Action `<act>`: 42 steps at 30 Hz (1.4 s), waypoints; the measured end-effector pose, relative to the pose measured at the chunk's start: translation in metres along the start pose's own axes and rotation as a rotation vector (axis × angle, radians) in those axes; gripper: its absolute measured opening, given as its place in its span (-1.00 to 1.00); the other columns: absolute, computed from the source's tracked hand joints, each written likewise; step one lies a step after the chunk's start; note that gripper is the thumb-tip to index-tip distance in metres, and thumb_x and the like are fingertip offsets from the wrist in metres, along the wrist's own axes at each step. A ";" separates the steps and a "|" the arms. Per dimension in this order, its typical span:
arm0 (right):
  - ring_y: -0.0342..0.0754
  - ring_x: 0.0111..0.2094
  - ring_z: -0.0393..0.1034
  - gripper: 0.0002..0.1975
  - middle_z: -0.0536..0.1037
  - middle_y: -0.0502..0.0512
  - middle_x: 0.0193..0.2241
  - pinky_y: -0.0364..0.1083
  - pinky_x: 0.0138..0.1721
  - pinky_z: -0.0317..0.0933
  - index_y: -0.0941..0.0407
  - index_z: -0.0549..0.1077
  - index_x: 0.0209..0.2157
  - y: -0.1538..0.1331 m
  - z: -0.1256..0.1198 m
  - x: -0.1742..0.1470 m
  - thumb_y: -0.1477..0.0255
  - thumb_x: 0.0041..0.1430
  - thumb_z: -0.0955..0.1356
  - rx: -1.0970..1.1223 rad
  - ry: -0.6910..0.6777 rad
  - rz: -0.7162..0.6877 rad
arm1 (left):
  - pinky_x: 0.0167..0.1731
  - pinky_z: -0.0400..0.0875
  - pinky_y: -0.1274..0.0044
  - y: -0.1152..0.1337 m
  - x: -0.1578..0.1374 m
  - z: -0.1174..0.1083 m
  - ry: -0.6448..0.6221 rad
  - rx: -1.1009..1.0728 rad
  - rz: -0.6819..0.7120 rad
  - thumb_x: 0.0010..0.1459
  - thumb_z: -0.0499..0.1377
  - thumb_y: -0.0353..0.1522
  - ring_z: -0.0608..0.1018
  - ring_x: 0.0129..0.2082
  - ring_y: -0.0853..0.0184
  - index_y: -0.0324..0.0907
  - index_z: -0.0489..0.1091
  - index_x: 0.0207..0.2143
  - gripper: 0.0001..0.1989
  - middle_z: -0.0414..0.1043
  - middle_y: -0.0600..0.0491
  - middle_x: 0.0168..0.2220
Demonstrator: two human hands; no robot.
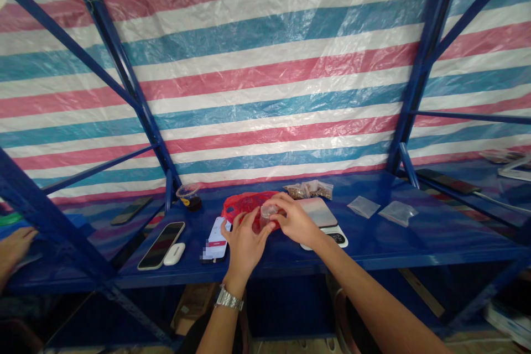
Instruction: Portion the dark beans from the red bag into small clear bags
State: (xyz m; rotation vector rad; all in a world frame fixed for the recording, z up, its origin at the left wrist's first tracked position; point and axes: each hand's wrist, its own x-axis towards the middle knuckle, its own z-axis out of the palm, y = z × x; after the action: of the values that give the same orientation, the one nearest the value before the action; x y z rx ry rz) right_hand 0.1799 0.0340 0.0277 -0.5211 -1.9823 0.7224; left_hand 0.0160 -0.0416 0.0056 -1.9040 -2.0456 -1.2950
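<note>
Both hands on a small clear cup (pixel 267 212), just above the desk (pixel 286 265), in front of the red bag (pixel 240 202). Left hand (pixel 244 240), watch (pixel 229 298) on wrist: thumb and fingers part-curled, closed on the cup's near left side. Right hand (pixel 293 218): pinching the cup from the right, thumb below, fingers over the top. Fingers hide much of the cup; can't tell what's in it.

Scale (pixel 318 212) just right of the cup, partly behind the right hand and forearm. Filled bags (pixel 307 189) behind the scale. Two flat clear bags (pixel 364 206) further right. Lit phone (pixel 215 239) just left of the left hand; then white case (pixel 175 254) beside a dark phone (pixel 161 245). Drink cup (pixel 191 199), dark liquid, at the back left. Another person's hand (pixel 17 248) at far left.
</note>
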 end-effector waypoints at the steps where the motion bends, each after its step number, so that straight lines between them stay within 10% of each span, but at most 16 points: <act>1: -0.01 -0.04 0.41 -0.63 0.48 0.11 -0.11 -0.01 0.05 0.32 0.03 0.57 -0.07 0.003 0.002 -0.001 0.66 0.16 0.33 -0.001 0.012 0.000 | 0.33 -0.30 -0.09 -0.002 0.001 0.002 -0.017 -0.016 -0.014 0.19 0.29 -0.07 0.45 0.17 -0.07 0.03 0.48 0.13 -0.52 0.58 -0.12 0.08; 8: -0.07 -0.18 0.49 -0.64 0.50 0.10 -0.10 -0.08 -0.14 0.42 0.06 0.57 -0.08 0.009 0.014 0.001 0.61 0.10 0.35 0.310 -0.024 0.100 | 0.34 -0.21 -0.05 -0.007 0.006 0.005 -0.091 -0.201 -0.089 0.15 0.32 -0.19 0.45 0.19 -0.02 0.02 0.53 0.04 -0.61 0.57 -0.09 0.08; 17: 0.00 -0.11 0.49 -0.68 0.59 0.11 -0.12 -0.04 -0.05 0.36 0.02 0.64 -0.06 -0.008 -0.010 0.007 0.56 0.20 0.38 0.135 -0.236 0.086 | 0.29 -0.11 -0.05 -0.003 0.006 0.003 -0.181 -0.280 -0.134 0.13 0.34 -0.25 0.52 0.04 -0.01 -0.01 0.57 -0.10 -0.74 0.62 -0.03 -0.10; 30: -0.01 0.08 0.41 -0.47 0.50 0.18 0.04 0.00 0.17 0.25 0.07 0.50 0.12 0.009 0.006 0.010 0.69 0.18 0.26 -0.116 0.059 0.013 | 0.26 0.04 0.01 -0.006 0.002 0.004 -0.045 -0.264 -0.245 0.22 0.24 -0.20 0.57 0.02 -0.01 -0.07 0.52 -0.03 -0.70 0.63 -0.07 -0.08; 36: 0.05 -0.03 0.48 -0.48 0.49 0.23 0.07 -0.03 0.02 0.30 0.12 0.53 0.07 0.012 0.016 0.002 0.71 0.08 0.30 -0.611 -0.299 0.224 | 0.11 0.36 0.23 -0.011 -0.003 0.006 -0.034 -0.443 -0.271 0.28 0.15 -0.09 0.60 0.02 0.05 -0.17 0.45 -0.02 -0.61 0.61 -0.15 -0.06; 42: 0.05 -0.07 0.51 -0.63 0.60 0.19 -0.08 -0.10 -0.10 0.26 0.14 0.59 -0.11 0.004 0.011 -0.003 0.66 0.05 0.33 -0.591 -0.440 0.172 | -0.01 0.44 0.33 -0.012 -0.013 0.018 -0.176 -0.582 -0.244 0.26 0.16 -0.03 0.63 -0.09 0.11 -0.18 0.48 -0.07 -0.57 0.61 -0.13 -0.10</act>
State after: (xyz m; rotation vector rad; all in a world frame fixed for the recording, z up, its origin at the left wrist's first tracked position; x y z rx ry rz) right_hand 0.1723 0.0320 0.0184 -0.9537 -2.6012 0.3549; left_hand 0.0173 -0.0398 -0.0195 -2.0839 -2.2131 -2.0346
